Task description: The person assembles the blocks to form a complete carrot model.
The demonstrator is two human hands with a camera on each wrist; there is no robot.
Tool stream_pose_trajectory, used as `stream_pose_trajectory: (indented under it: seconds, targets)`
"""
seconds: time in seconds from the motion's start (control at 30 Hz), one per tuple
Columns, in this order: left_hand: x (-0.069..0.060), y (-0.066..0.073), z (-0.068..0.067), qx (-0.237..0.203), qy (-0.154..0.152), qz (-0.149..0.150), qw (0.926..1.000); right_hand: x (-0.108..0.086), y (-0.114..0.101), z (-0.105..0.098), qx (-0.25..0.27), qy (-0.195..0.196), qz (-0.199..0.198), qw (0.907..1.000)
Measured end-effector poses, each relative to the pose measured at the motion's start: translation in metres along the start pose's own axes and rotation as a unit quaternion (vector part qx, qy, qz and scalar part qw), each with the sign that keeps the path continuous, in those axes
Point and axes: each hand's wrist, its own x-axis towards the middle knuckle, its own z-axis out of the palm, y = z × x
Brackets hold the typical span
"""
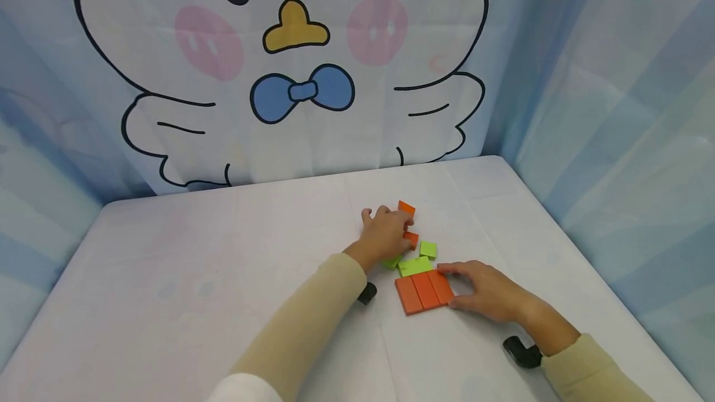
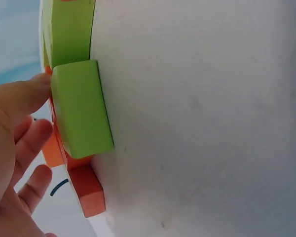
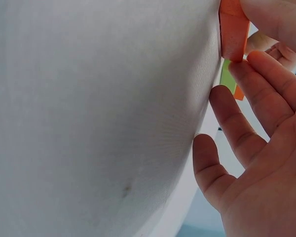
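In the head view, three orange rectangular blocks (image 1: 410,295) lie side by side in a flat row. My right hand (image 1: 486,290) pinches the right-end block, thumb at its near end and forefinger at its far end; the other fingers spread loosely. Farther back, my left hand (image 1: 384,236) has thumb and forefinger on either side of another orange block (image 1: 413,239), partly hidden beneath the hand. A green block (image 1: 415,266) adjoins the row, with a smaller green block (image 1: 428,249) behind it. In the left wrist view, a green block (image 2: 84,108) stands nearest my thumb.
One more orange block (image 1: 406,208) lies beyond the left hand. A green block (image 1: 392,263) shows partly under the left wrist. The white-covered table (image 1: 195,278) meets a cartoon-printed curtain (image 1: 301,141) at its back edge. Dark wrist devices (image 1: 524,352) hang near both wrists.
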Motion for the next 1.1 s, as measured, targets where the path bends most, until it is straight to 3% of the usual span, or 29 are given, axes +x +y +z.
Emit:
stream_pose_trajectory:
  seconds: [0.6,0.9,1.1]
  targets:
    - [0.0006,0.0085,0.0072,0.007,0.016,-0.056,0.9983,0.0000,0.0004,0.0003,-0.005,0.001,-0.007,1.0000]
    - [-0.0010,0.0048,0.0064,-0.018,0.024,-0.061,0.9977,-0.0001,-0.0004,-0.0004,-0.001,0.002,-0.005,1.0000]
    - [-0.0012,0.0004,0.0053,-0.024,0.044,-0.046,0.9977,-0.0003,0.0001,0.0004,-0.002,0.000,-0.004,1.0000]
